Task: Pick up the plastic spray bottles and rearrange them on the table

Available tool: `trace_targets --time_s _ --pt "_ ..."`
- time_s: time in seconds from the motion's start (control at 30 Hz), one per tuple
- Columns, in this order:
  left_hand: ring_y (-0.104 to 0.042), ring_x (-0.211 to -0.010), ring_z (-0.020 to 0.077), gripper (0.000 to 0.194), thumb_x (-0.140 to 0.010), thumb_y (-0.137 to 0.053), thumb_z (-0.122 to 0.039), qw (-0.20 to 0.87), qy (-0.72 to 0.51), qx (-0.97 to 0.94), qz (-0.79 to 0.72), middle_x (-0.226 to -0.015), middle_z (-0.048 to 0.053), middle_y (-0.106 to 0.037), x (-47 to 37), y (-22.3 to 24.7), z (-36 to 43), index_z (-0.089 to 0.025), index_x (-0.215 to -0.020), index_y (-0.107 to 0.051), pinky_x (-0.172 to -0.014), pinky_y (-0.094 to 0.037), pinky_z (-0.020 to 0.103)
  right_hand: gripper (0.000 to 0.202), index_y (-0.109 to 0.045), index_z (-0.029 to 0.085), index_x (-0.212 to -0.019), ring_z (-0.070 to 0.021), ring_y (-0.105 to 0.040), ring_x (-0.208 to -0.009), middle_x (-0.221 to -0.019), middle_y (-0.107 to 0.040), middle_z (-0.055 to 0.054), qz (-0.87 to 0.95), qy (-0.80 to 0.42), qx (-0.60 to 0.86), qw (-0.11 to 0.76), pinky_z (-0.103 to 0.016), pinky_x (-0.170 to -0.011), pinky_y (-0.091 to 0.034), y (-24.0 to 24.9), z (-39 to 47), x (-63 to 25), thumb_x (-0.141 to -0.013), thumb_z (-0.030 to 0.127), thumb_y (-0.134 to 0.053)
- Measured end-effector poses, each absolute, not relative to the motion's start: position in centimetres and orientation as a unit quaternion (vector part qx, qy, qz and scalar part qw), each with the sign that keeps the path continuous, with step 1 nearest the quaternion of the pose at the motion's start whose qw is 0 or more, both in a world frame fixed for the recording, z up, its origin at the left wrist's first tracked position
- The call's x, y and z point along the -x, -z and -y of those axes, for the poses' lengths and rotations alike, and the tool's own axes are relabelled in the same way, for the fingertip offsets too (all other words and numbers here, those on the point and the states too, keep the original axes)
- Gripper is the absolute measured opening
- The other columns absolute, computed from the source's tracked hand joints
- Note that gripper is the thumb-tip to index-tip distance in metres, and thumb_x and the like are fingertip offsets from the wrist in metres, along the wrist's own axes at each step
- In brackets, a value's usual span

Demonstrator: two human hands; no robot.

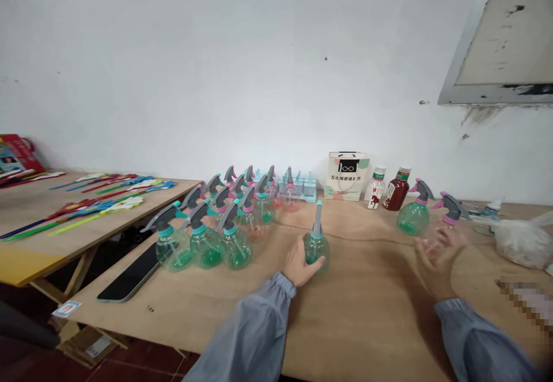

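Observation:
My left hand (301, 264) is closed round the side of a spray bottle (317, 252) with a green-tinted round body and a grey and turquoise spray head, upright on the table. Farther right, my right hand (438, 258), blurred by motion, is at a pink-tinted spray bottle (433, 233) with a grey and pink head. Its fingers curve in front of that bottle; whether they grip it is unclear. Just behind stands another green spray bottle (413, 218) with a pink collar. Left of my left hand, several spray bottles (237, 246) stand in a cluster.
A phone (129, 275) lies at the table's left edge. Along the back stand a pale blue rack (305, 187), a paper bag (345, 177), a white bottle (375, 189) and a brown bottle (396, 190). A plastic bag (525, 241) lies right. Colourful sticks (99, 206) cover the left table.

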State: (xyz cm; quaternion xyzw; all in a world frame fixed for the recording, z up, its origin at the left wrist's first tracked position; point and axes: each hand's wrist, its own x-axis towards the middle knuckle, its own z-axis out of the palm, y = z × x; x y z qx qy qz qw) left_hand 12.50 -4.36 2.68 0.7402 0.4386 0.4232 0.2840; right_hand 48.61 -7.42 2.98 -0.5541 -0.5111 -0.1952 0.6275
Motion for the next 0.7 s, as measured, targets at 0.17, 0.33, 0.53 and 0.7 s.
trace_targets --time_s 0.17,0.33,0.53,0.7 --pt "-0.041 -0.139 0.0349 0.083 -0.077 -0.068 -0.045 0.305 -0.375 -0.788 -0.381 -0.148 0.017 -0.045 -14.0 -2.2 6.7 -0.020 -0.147 -0.030 -0.114 -0.031 0.056 0.065 -0.035 0.027 -0.141 -0.0287 -0.050 -0.128 -0.139 -0.049 -0.013 0.697 -0.035 0.466 0.544 -0.053 -0.109 -0.040 -5.5 7.5 -37.4 -0.086 0.051 -0.060" --pt "-0.051 -0.131 0.0277 0.052 -0.090 -0.052 -0.046 0.310 -0.430 -0.776 -0.341 -0.139 0.011 -0.055 -14.8 -2.8 5.4 -0.025 -0.137 -0.045 -0.113 -0.035 0.050 0.071 -0.035 0.032 -0.142 -0.0256 -0.052 -0.127 -0.141 -0.051 -0.010 0.691 -0.219 0.427 0.540 -0.046 -0.107 -0.043 -6.3 7.0 -32.8 -0.081 0.048 -0.069" --pt "-0.048 -0.133 0.0262 0.057 -0.083 -0.061 -0.027 0.192 -0.571 -0.598 -0.528 -0.136 0.016 -0.052 -14.2 -7.3 -6.6 -0.018 -0.134 -0.038 -0.113 -0.037 0.044 0.049 -0.057 0.031 -0.123 -0.0235 -0.062 -0.111 -0.127 -0.062 -0.005 0.620 -0.249 0.415 0.618 -0.044 -0.104 -0.046 -5.8 7.6 -33.1 -0.077 0.042 -0.072" --pt "-0.031 -0.144 0.0360 0.080 -0.075 -0.067 -0.020 0.162 -0.557 -0.575 -0.577 -0.147 0.027 -0.038 -14.2 -9.4 -13.7 -0.009 -0.142 -0.023 -0.117 -0.027 0.051 0.050 -0.057 0.030 -0.128 -0.0240 -0.060 -0.117 -0.133 -0.061 -0.008 0.657 -0.260 0.400 0.583 -0.043 -0.104 -0.046 -5.5 8.4 -33.5 -0.080 0.041 -0.069"
